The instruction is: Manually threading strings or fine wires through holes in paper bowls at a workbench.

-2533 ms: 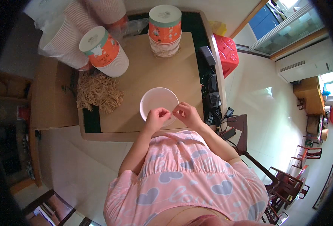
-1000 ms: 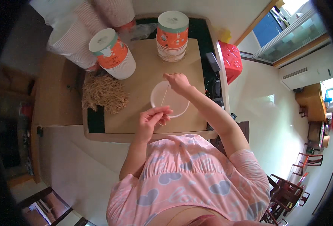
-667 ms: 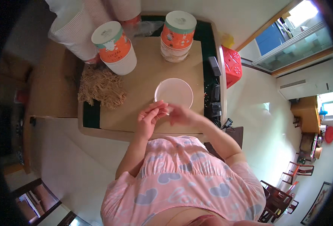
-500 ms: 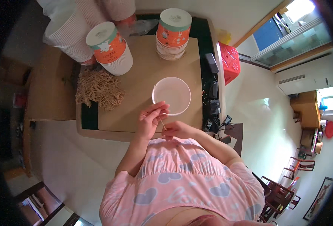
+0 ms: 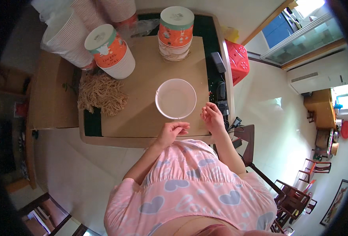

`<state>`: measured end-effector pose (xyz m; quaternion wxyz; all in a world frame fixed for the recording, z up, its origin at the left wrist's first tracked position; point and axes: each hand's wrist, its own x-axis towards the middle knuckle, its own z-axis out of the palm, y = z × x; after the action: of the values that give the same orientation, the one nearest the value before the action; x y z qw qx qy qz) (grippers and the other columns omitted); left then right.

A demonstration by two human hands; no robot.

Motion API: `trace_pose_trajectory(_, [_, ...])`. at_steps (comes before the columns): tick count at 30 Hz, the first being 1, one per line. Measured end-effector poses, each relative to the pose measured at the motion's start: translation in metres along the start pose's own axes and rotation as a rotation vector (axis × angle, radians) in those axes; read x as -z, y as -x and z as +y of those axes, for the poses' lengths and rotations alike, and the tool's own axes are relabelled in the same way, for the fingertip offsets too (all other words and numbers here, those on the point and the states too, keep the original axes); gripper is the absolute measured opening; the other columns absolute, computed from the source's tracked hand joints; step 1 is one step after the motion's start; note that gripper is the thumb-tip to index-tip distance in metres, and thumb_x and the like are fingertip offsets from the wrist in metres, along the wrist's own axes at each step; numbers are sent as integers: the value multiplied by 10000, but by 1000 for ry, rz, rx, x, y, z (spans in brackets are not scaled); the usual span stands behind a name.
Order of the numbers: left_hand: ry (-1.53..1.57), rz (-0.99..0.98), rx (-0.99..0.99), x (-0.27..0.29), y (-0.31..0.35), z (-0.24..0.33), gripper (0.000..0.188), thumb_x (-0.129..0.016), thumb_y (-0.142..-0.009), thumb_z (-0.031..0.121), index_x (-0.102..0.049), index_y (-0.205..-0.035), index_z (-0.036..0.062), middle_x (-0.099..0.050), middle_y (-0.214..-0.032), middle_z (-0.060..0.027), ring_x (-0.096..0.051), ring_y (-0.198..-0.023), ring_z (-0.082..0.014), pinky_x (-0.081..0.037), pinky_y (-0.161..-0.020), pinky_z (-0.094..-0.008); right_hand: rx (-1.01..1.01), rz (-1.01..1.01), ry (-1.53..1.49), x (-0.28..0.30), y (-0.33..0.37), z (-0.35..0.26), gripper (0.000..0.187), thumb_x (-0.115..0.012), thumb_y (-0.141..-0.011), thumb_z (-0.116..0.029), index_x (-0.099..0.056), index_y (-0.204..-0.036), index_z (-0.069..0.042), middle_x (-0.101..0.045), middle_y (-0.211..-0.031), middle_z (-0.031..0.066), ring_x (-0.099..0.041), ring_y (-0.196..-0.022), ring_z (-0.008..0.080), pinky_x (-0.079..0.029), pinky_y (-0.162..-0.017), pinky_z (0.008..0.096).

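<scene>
A white paper bucket (image 5: 176,98) stands mouth up on the brown cardboard, near the table's front edge. A thin tan cord (image 5: 178,119) runs from its near rim down to my left hand (image 5: 173,130), whose fingers are pinched together around it. To the right of the bucket and apart from it, my right hand (image 5: 213,115) is raised with its fingers curled and tips close together. Whatever it may hold is too small to make out. Small coloured bead-like bits (image 5: 210,94) lie just beyond that hand. A heap of tan cords (image 5: 103,94) sits at the left.
Two stacks of upside-down orange-and-green printed buckets, the left stack (image 5: 110,51) and the right stack (image 5: 176,33), stand farther back. Wrapped white bucket stacks (image 5: 65,43) rise at the far left. Black adapters and cables (image 5: 221,90) line the right edge, beside a red stool (image 5: 237,63).
My right hand has left the cord and moved right, away from the bucket. My left hand has dropped from the bucket's rim to just below it. The view has shifted slightly.
</scene>
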<state>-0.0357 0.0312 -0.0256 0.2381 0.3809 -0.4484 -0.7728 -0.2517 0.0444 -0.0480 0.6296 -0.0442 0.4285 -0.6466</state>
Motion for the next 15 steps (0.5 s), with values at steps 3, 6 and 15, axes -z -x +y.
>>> trace_pose_trajectory(3, [182, 24, -59, -3, -2, 8, 247, -428, -913, 7, -596, -1089, -37, -639, -1014, -115, -627, -880, -168, -505, -833, -276, 163, -75, 407, -8, 13, -5, 120, -502, -915, -92, -534, -1019, -42, -593, -785, 36, -545, -647, 87, -451, -592, 214])
trace_pose_trajectory(6, [327, 76, -159, -6, -7, 11, 241, -427, -914, 9, -599, -1077, -37, -637, -1020, -118, -619, -915, -169, -492, -858, -277, -172, -249, 765, -26, 41, -6, 225, -497, -934, -212, -618, -963, -24, -592, -733, 29, -531, -629, 71, -439, -577, 201])
trace_pose_trajectory(15, [167, 14, -177, -21, -10, 13, 243, -426, -904, -15, -625, -1043, -22, -647, -996, -93, -616, -905, -136, -482, -833, -243, -457, -139, 30, -19, 37, 42, 184, -431, -944, -212, -528, -895, -63, -542, -773, 23, -523, -698, 135, -439, -668, 278])
